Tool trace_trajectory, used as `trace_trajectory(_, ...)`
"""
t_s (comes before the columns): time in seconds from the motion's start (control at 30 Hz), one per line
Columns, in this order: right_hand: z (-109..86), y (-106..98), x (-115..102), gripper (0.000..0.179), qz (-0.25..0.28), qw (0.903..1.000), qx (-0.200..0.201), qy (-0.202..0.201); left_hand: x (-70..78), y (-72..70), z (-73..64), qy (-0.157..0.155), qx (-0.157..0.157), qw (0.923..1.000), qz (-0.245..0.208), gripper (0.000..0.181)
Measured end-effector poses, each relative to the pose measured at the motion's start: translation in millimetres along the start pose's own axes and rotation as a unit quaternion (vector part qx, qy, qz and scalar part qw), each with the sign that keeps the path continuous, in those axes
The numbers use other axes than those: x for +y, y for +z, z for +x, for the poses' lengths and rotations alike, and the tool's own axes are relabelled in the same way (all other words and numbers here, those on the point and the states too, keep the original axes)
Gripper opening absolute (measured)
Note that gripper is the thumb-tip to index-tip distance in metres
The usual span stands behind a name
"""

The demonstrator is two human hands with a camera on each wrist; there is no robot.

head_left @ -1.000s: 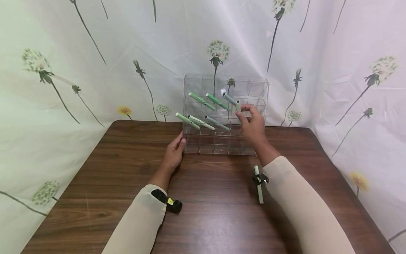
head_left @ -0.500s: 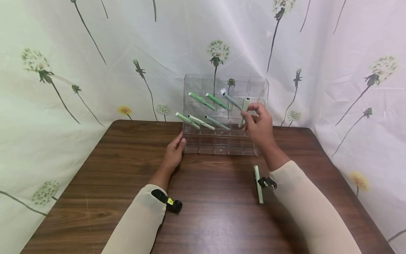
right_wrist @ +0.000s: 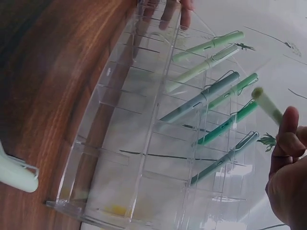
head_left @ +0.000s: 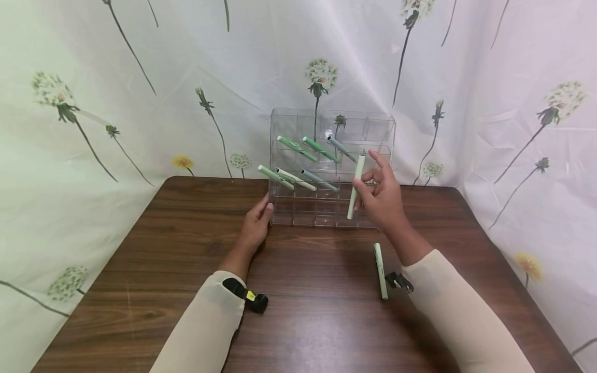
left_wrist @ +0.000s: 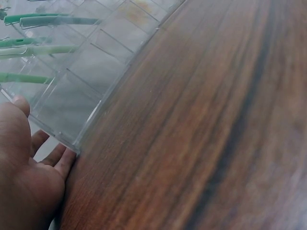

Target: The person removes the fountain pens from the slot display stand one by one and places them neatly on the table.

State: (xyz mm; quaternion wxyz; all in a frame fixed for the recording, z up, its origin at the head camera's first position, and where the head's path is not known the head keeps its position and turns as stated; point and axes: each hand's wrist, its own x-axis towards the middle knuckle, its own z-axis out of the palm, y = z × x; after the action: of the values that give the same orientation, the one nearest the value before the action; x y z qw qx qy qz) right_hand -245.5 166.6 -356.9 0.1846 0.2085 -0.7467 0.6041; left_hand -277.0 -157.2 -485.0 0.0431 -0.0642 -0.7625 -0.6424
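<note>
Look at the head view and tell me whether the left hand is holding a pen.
No, the left hand holds the clear rack's side; the right hand pinches a pale pen.

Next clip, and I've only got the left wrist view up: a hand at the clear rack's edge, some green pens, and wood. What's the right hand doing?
Observer: In the head view, the right hand holds a pale green pen in front of the clear rack.
Operator: Is any pen lying outside the rack, beyond my frame?
Observer: Yes, a loose pen lies on the wooden table, nearer the person than the rack.
Operator: I make out only five pens in the rack. Is that all?
Observer: No, the head view shows six racked pens, three in an upper row and three in a lower one.
</note>
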Motion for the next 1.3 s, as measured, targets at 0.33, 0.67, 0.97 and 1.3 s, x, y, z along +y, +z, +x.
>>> trace_trajectory(0.33, -17.1, -9, 1, 0.068, 0.002, 0.9995, -0.028, 0.011, -2.5, 0.7, 0.3, 0.005, 0.002, 1.0000, 0.000, 0.056)
trace_trajectory(0.67, -33.8, -25, 4, 0.065, -0.010, 0.9964, -0.056, 0.062, -1.6, 0.8, 0.7, 0.013, 0.000, 0.9999, 0.000, 0.056)
trace_trajectory(0.97, -47.4, -36, 6, 0.057, -0.027, 0.9920, -0.089, 0.085, -2.6, 0.9, 1.5, 0.013, 0.001, 0.9999, -0.001, 0.055)
trace_trajectory(1.3, -61.4, -49, 16, 0.060, -0.029, 0.9831, -0.130, 0.125, -2.9, 0.0, 1.5, 0.011, -0.001, 0.9999, 0.002, 0.057)
